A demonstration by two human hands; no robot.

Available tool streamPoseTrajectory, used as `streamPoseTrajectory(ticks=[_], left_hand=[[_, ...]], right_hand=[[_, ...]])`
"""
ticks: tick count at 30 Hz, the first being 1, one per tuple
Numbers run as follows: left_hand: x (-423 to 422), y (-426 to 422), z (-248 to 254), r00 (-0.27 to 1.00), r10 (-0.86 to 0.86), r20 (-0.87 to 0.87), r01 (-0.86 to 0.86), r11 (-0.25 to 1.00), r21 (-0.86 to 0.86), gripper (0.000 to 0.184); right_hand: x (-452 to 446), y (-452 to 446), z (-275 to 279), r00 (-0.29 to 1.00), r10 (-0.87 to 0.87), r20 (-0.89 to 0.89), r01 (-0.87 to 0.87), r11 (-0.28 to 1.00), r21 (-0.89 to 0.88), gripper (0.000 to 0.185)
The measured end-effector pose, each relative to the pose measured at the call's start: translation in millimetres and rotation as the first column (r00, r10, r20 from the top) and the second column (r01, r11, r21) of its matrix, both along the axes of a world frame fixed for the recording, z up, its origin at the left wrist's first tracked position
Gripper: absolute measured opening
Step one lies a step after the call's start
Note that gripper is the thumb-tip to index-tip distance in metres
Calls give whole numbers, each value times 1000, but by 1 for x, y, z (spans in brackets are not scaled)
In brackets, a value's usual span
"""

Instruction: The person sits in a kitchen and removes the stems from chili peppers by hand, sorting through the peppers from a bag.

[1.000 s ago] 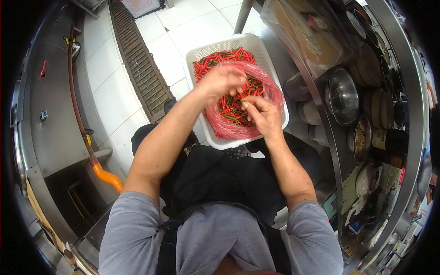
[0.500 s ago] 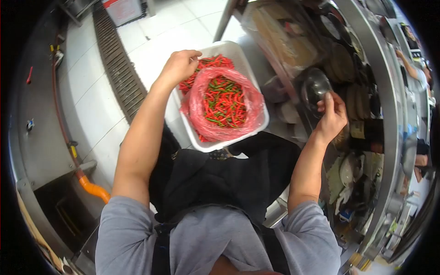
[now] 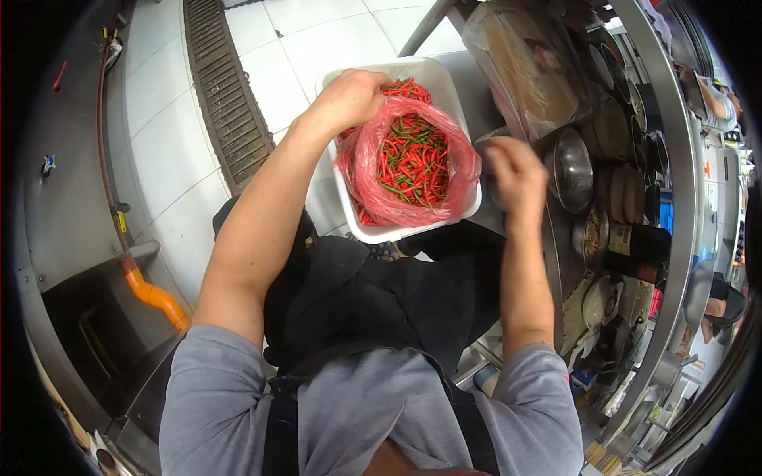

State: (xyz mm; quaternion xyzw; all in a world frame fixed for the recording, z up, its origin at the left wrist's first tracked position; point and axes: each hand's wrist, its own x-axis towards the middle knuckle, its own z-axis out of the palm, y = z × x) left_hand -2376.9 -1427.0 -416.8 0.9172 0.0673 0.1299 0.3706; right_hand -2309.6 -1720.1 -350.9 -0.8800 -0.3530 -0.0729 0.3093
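The left hand (image 3: pixel 355 99) curled over the perforated plastic basket (image 3: pixel 441 78), the blurred right hand (image 3: pixel 517 178) right of it; neither grip could be told. Inside, a crinkled pink bag (image 3: pixel 371 189) held slender chillies (image 3: pixel 414 163); left of the basket lay a slatted drain grate (image 3: pixel 226 99).

the chillies (image 3: pixel 417 163) are red and green, the bag (image 3: pixel 361 176) translucent pinkish red, the basket (image 3: pixel 389 234) white; grey shirt (image 3: pixel 349 397), black apron (image 3: pixel 357 285), orange pipe (image 3: pixel 155 296), and a bowl (image 3: pixel 573 170) probably silvery in the shadow.
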Motion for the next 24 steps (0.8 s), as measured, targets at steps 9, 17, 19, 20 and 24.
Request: streamPoseTrajectory(ticks=[9,17,19,20,24], left_hand=[[0,-2,-5,997,-47,55,46,999,13,34],[7,-11,-3,998,-34,-49,34,999,13,34],[7,-12,-4,997,-40,-69,41,999,9,33],[7,-12,-4,995,-48,-86,48,999,2,33],[8,-12,-7,996,-50,-70,52,998,21,32]], right_hand=[[-27,59,-97,978,196,-76,-208,951,-228,21],[-45,81,-116,971,174,-167,-212,946,-245,26],[-40,83,-120,962,200,-186,-240,943,-232,26],[-37,82,-121,953,224,-204,-268,937,-223,26],[-34,83,-118,952,200,-232,-255,937,-239,21]])
